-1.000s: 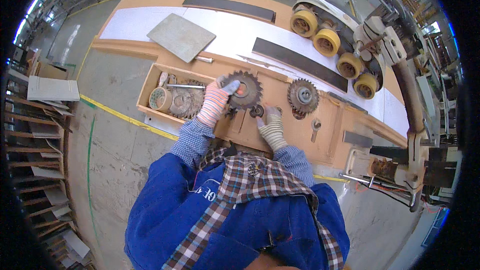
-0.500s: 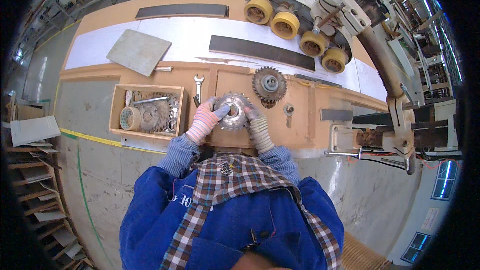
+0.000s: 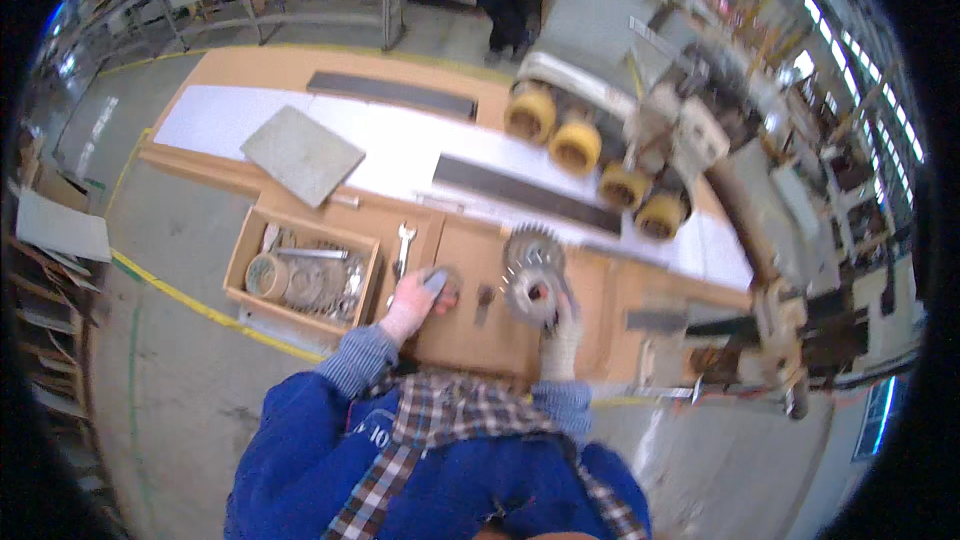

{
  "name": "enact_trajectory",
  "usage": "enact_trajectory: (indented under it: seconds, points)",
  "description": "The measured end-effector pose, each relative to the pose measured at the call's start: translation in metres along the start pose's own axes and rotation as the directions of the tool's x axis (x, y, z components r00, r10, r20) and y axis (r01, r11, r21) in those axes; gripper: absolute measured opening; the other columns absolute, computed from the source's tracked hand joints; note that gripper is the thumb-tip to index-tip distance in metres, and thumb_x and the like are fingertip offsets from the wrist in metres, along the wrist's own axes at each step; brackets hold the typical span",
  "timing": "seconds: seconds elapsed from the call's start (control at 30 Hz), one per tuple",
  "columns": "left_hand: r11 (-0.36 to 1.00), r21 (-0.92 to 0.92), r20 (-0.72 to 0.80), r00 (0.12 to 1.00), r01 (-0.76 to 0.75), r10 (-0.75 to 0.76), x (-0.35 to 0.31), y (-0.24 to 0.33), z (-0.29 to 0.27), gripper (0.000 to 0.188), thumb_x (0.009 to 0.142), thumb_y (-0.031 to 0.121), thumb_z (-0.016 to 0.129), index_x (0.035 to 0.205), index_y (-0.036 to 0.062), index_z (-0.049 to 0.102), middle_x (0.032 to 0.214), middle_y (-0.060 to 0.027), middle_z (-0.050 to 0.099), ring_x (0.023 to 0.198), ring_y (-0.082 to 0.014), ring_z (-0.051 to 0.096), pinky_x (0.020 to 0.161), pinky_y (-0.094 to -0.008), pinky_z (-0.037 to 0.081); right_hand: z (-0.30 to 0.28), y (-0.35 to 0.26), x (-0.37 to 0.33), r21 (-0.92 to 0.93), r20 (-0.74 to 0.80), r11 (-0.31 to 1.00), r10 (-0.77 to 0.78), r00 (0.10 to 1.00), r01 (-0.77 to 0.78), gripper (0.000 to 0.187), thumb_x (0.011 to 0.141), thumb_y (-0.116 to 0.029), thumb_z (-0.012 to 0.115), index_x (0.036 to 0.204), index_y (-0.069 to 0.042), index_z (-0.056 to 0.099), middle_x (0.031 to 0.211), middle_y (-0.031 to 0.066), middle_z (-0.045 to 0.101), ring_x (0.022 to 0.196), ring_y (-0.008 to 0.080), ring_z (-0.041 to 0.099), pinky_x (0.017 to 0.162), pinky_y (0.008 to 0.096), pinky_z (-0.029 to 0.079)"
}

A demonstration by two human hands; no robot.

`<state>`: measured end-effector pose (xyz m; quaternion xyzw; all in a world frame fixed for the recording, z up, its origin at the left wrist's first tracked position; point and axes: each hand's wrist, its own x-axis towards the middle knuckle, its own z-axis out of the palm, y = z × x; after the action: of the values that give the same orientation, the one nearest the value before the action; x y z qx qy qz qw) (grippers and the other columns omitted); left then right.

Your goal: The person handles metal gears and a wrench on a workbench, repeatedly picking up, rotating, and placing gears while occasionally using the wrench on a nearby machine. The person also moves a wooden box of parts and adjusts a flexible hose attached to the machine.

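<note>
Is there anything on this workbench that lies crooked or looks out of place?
Only the grey square slab: it lies skewed, half on the white sheet, half over the wooden edge. The rest looks orderly.

Both arms reach forward from the body, sleeves blue with ribbed grey-blue cuffs at the wrists. The left hand (image 3: 415, 302), gloved in a pale pink-and-white work glove with grey fingertips, is stretched out low and a little to the left, palm down, the fingers (image 3: 436, 282) loosely curled and pointing ahead and to the right. The right hand (image 3: 562, 332), in a light knitted glove, is raised further to the right, wrist bent up, fingers closed forward. The hands are set apart, elbows tucked close to the torso. Motion blur hides the finer finger detail.
</note>
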<state>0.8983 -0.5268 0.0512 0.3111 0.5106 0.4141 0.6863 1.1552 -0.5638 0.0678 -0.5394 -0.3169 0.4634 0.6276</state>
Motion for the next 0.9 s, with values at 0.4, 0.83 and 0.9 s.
enact_trajectory:
  seconds: [0.4,0.83,0.9]
  points:
    - [0.972,-0.181,-0.093,0.982,0.147,-0.166,0.025,-0.065,-0.024,0.035,0.089,0.014,0.054,0.121,-0.0014,0.049,0.091,-0.0137,0.066,0.062,-0.0196,0.066,0.048,-0.0261,0.054,-0.171,-0.111,0.002,0.381,-0.792,0.833,0.070,0.607,0.401,0.044,0.085,-0.028,0.061,0.119,0.000,0.055,0.124,0.0136,0.056,0.112,0.0273,0.051,0.102,0.0348,0.035]
    - [0.973,-0.154,-0.068,0.981,0.169,-0.181,0.024,-0.066,-0.028,0.026,0.090,0.018,0.056,0.109,0.0002,0.057,0.089,-0.0124,0.066,0.060,-0.0219,0.066,0.041,-0.0278,0.052,-0.237,-0.128,-0.033,0.152,-0.871,0.853,-0.124,0.476,0.499,0.042,0.085,-0.030,0.058,0.114,0.000,0.059,0.124,0.0127,0.055,0.112,0.0280,0.052,0.100,0.0389,0.036]
    - [0.979,-0.143,-0.051,0.987,0.145,-0.153,0.024,-0.068,-0.029,0.025,0.090,0.018,0.056,0.107,0.0000,0.057,0.088,-0.0121,0.066,0.061,-0.0211,0.066,0.041,-0.0275,0.051,-0.221,-0.128,-0.031,0.103,-0.886,0.882,-0.129,0.446,0.459,0.044,0.086,-0.031,0.058,0.117,0.000,0.055,0.123,0.0128,0.055,0.107,0.0273,0.054,0.093,0.0390,0.041]
